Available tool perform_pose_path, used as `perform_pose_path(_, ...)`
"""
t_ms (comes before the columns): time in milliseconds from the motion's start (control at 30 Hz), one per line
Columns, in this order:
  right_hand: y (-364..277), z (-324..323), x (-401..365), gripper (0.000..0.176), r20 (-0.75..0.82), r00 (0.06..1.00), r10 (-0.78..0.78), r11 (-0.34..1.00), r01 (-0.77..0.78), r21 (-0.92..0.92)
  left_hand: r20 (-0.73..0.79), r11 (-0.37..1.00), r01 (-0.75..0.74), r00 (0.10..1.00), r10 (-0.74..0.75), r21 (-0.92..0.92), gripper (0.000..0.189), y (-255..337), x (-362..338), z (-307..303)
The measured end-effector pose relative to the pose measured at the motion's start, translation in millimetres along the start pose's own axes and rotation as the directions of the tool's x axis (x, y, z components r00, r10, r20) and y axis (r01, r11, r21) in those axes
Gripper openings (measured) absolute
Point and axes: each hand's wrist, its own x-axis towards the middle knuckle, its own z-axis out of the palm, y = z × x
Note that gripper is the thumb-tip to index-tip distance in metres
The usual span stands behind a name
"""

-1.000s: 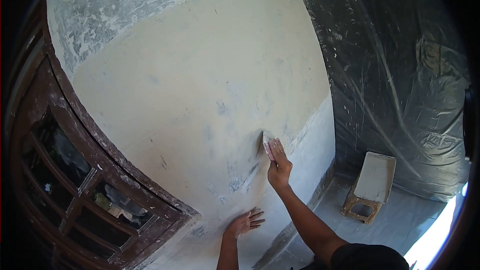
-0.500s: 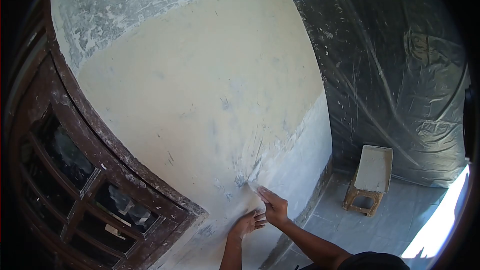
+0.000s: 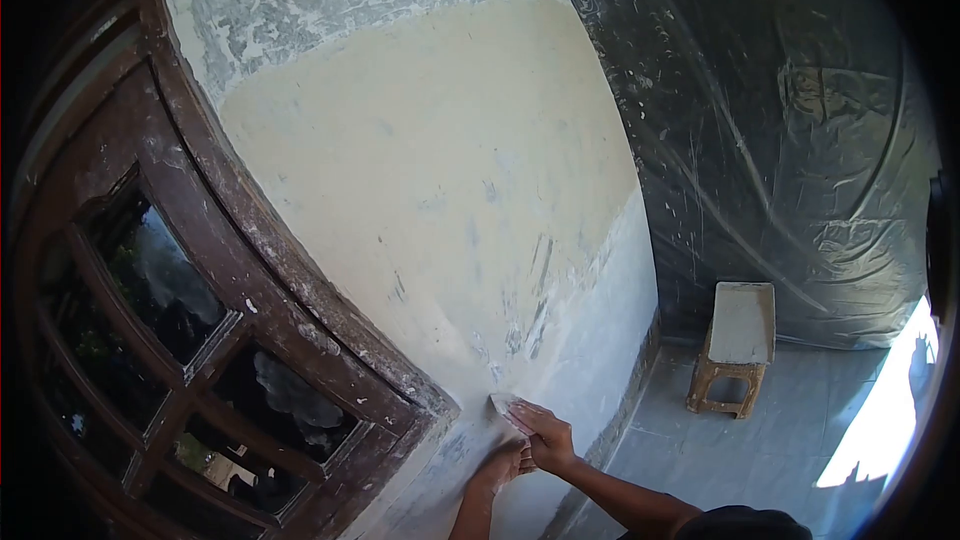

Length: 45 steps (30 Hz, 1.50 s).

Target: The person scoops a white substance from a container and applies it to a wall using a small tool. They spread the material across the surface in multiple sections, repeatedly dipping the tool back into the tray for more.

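My right hand [image 3: 545, 435] is closed around a putty knife [image 3: 506, 408], its pale flat blade pressed against the wall [image 3: 440, 180]. Just below it, my left hand [image 3: 503, 464] is close to the wall and to my right hand, its fingers loosely extended and partly hidden, with nothing visible in them. Cream filler covers the middle of the wall. Grey, streaky patches [image 3: 525, 325] show above the blade, and a whiter band runs along the lower right.
A brown wooden window frame [image 3: 285, 270] with glass panes borders the wall on the left. Dark plastic sheeting [image 3: 760, 120] hangs at right. On the tiled floor [image 3: 640, 460], a small stool [image 3: 728, 390] bears a shallow tray [image 3: 745, 352] of pale paste.
The putty knife and my right hand have shifted slightly down the wall. My left hand has come closer beneath the right. The view has tilted, bringing more window into sight.
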Motion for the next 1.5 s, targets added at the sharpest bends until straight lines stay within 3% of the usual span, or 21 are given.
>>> perform_pose_path(67,-7.8,-16.5,36.1,0.045,-0.15,0.988,0.026,0.999,-0.019,0.044,0.007,0.998,0.052,0.999,-0.053,0.043,0.056,0.3,-1.3,-4.5)
perform_pose_path(100,-8.4,-26.8,70.6,0.046,-0.253,0.967,0.012,1.0,-0.014,-0.005,0.103,1.0,0.018,0.995,-0.017,-0.006,0.057,1.7,-4.2,-5.4)
perform_pose_path(133,-2.3,-33.4,107.7,0.047,-0.358,0.93,0.083,0.99,-0.035,0.139,0.197,0.998,-0.017,0.98,0.028,-0.057,0.059,5.4,-5.2,-5.1)
perform_pose_path(200,18.1,-41.9,173.3,0.049,-0.469,0.883,-0.007,0.996,0.048,0.074,0.181,0.998,-0.024,0.983,0.033,-0.053,0.061,9.7,-11.9,1.7)
perform_pose_path(300,24.2,-16.9,178.9,0.05,-0.436,0.9,-0.019,0.999,0.031,0.022,0.171,0.998,-0.056,0.983,0.062,-0.042,0.06,11.4,-16.9,4.0)
perform_pose_path(400,6.5,21.4,100.3,0.054,-0.317,0.946,-0.064,0.996,0.039,-0.084,0.18,0.994,-0.053,0.981,0.069,-0.093,0.057,3.5,-8.7,-2.5)
perform_pose_path(467,-15.0,35.5,27.2,0.051,-0.178,0.983,-0.055,0.998,0.051,-0.028,0.048,0.999,-0.04,0.998,0.041,-0.034,0.055,-16.5,12.8,-22.6)
perform_pose_path(500,-18.4,37.2,-2.1,0.048,-0.121,0.992,-0.035,0.997,0.044,0.066,0.017,0.985,-0.143,0.989,0.146,-0.094,0.052,-20.1,24.7,-22.0)
perform_pose_path(533,-16.1,34.6,-18.8,0.044,-0.064,0.998,-0.021,0.986,0.031,0.161,0.018,0.985,-0.147,0.989,0.149,-0.09,0.052,-23.4,29.4,-27.2)
perform_pose_path(600,-22.1,9.2,11.2,0.043,-0.114,0.993,0.022,0.986,-0.003,0.165,-0.045,0.992,-0.077,0.996,0.073,-0.1,0.041,-10.0,15.5,-12.7)
perform_pose_path(633,-22.3,-6.2,32.3,0.041,-0.158,0.985,0.073,0.985,-0.046,0.169,0.066,0.995,0.0,0.998,0.007,-0.098,0.046,-1.6,13.2,-13.1)
perform_pose_path(667,-17.3,-23.1,69.9,0.042,-0.264,0.964,0.036,0.999,-0.028,0.035,0.147,0.995,-0.032,0.988,0.045,-0.095,0.051,14.8,1.9,3.6)
perform_pose_path(700,-1.1,-36.3,109.1,0.046,-0.367,0.927,-0.074,0.997,0.057,-0.057,0.127,0.996,-0.036,0.991,0.045,-0.076,0.052,22.4,-4.4,13.9)
perform_pose_path(800,49.2,-59.1,197.5,0.051,-0.475,0.879,0.031,0.994,0.023,0.106,0.11,0.995,-0.085,0.99,0.091,-0.06,0.056,31.7,-3.3,20.4)
perform_pose_path(900,75.5,-37.0,189.0,0.053,-0.428,0.902,-0.063,0.998,0.048,-0.044,0.111,0.991,-0.118,0.986,0.125,-0.061,0.06,34.2,-0.4,21.3)
perform_pose_path(1000,55.8,-7.9,98.4,0.054,-0.245,0.968,-0.05,0.995,0.026,-0.099,0.104,0.992,-0.102,0.988,0.11,-0.075,0.056,28.4,6.0,12.6)
perform_pose_path(1067,42.5,-8.6,36.4,0.05,-0.091,0.995,-0.049,0.999,0.047,-0.021,0.095,0.991,-0.089,0.991,0.098,-0.096,0.054,18.6,11.9,4.5)
perform_pose_path(1167,41.9,-33.1,18.4,0.045,-0.023,1.0,0.019,0.992,-0.016,0.128,0.095,0.993,-0.062,0.993,0.071,-0.097,0.055,16.3,13.4,-4.6)
perform_pose_path(1267,46.7,-65.4,96.6,0.043,-0.287,0.955,-0.081,0.994,0.056,-0.092,0.105,0.993,-0.096,0.989,0.104,-0.074,0.056,29.4,6.4,11.4)
perform_pose_path(1367,79.0,-72.9,153.1,0.053,-0.409,0.911,-0.051,0.998,0.03,-0.058,0.125,0.99,-0.127,0.983,0.134,-0.062,0.058,27.2,6.3,12.4)
perform_pose_path(1500,98.4,-44.0,156.7,0.054,-0.284,0.954,-0.092,0.994,0.07,-0.085,0.072,0.995,-0.096,0.993,0.097,-0.016,0.06,31.3,2.8,17.1)
